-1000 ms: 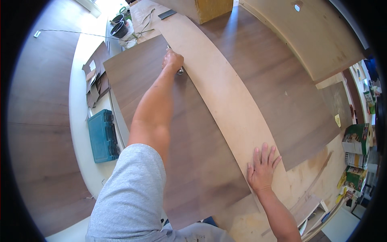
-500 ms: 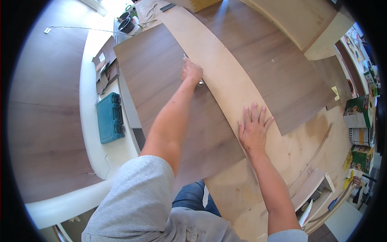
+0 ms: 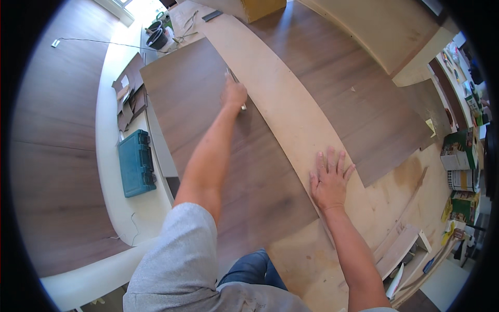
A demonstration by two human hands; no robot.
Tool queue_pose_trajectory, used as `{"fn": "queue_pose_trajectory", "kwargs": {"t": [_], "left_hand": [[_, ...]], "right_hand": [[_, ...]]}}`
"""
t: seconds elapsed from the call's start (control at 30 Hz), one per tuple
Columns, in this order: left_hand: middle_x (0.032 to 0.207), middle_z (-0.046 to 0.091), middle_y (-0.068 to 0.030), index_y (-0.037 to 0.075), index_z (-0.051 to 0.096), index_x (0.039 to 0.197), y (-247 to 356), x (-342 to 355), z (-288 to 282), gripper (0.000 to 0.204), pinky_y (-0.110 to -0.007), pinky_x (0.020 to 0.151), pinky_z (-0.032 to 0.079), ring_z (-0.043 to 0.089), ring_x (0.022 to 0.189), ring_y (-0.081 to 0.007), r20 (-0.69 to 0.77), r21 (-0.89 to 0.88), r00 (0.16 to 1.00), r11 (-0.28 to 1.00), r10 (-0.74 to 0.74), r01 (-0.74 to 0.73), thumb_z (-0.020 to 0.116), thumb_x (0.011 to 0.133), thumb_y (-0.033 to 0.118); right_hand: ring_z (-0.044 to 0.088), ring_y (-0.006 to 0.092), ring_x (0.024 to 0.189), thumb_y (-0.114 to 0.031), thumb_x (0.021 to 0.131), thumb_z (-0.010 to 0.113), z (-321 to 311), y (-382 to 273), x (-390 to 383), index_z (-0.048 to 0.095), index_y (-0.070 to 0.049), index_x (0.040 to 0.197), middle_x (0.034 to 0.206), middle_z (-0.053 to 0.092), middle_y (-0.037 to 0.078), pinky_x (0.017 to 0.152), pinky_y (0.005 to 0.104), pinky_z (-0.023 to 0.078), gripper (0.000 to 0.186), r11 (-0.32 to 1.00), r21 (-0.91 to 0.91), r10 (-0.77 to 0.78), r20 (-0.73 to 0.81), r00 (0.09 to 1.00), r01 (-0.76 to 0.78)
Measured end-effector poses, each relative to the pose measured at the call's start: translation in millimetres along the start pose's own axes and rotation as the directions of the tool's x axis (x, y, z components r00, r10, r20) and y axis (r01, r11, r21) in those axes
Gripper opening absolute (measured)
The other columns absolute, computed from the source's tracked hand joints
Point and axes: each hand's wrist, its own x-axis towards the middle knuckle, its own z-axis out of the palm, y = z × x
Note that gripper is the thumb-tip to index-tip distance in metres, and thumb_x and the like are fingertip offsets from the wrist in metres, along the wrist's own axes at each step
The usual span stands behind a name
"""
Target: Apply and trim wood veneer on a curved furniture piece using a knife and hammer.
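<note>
My left hand (image 3: 234, 95) is closed round a slim metal tool (image 3: 243, 107), whose shiny ends stick out at both sides of the fist. The tool is over the brown wood-grain sheet (image 3: 208, 67), close to its long right edge; most of it is hidden in my fingers, so its kind is unclear. Along that edge runs a long curved strip of pale plywood (image 3: 280, 93). On the strip, farther down beside the sheet, my right hand (image 3: 330, 182) lies flat with fingers spread, holding nothing.
Left of the sheet lie a teal tool case (image 3: 136, 164) and dark offcuts (image 3: 132, 101). Black buckets (image 3: 156, 39) stand at the far end. Another brown sheet (image 3: 338, 99) lies right of the strip. Boxes and tins (image 3: 460, 151) line the right side, above an open wooden box (image 3: 408, 255).
My left hand has shifted slightly left with the metal tool, from the sheet's edge to just inside it. My right hand stays on the plywood. The whole view has shifted a little.
</note>
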Motion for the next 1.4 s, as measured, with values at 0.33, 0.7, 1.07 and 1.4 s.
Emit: {"fn": "queue_pose_trajectory", "kwargs": {"t": [0.33, 0.7, 1.07, 1.4], "left_hand": [[0.139, 0.061, -0.0261, -0.001, 0.049, 0.140, 13.0, 123.1, 4.1, 0.053, -0.047, 0.110, 0.046, 0.057, 0.132, -0.0408, 0.081, 0.007, 0.992, 0.995, -0.100, 0.100, 0.053, 0.092, 0.021], [0.142, 0.057, -0.0282, -0.001, 0.047, 0.143, -1.8, 41.3, 8.6, 0.056, -0.047, 0.115, 0.042, 0.054, 0.135, -0.0419, 0.043, 0.034, 0.998, 0.998, -0.049, 0.047, 0.056, 0.092, 0.022], [0.125, 0.066, -0.0311, -0.003, 0.020, 0.158, 63.4, -241.2, 8.8, 0.076, -0.052, 0.103, 0.050, 0.065, 0.117, -0.0450, 0.187, 0.012, 0.978, 0.996, -0.093, 0.093, 0.055, 0.095, 0.020], [0.114, 0.069, -0.0318, -0.001, 0.017, 0.160, 51.8, -267.4, 6.3, 0.077, -0.054, 0.096, 0.052, 0.068, 0.108, -0.0458, 0.249, -0.064, 0.965, 0.993, -0.082, 0.101, 0.052, 0.095, 0.020]], "right_hand": [[0.009, 0.0475, 0.156, -0.039, 0.099, 0.053, 8.2, 11.3, 0.3, 0.043, -0.015, 0.156, 0.170, 0.021, 0.015, 0.119, 0.0749, 0.005, 0.063, 0.999, -0.040, -0.002, 0.039, 0.999, 0.004], [0.011, 0.0485, 0.155, -0.039, 0.101, 0.051, 2.3, -4.3, 0.9, 0.042, -0.014, 0.157, 0.169, 0.023, 0.015, 0.118, 0.0753, 0.007, 0.061, 0.999, -0.008, -0.032, 0.009, 0.999, 0.032], [0.014, 0.0442, 0.156, -0.043, 0.103, 0.048, 1.8, 9.5, -6.9, 0.042, -0.017, 0.157, 0.169, 0.024, 0.011, 0.119, 0.0747, 0.011, 0.060, 1.000, -0.012, -0.004, -0.063, 0.998, 0.003], [0.013, 0.0412, 0.157, -0.044, 0.104, 0.045, 8.2, 11.6, -13.9, 0.040, -0.019, 0.158, 0.170, 0.024, 0.009, 0.120, 0.0725, 0.010, 0.060, 0.999, -0.023, 0.037, -0.026, 0.999, -0.038]]}}
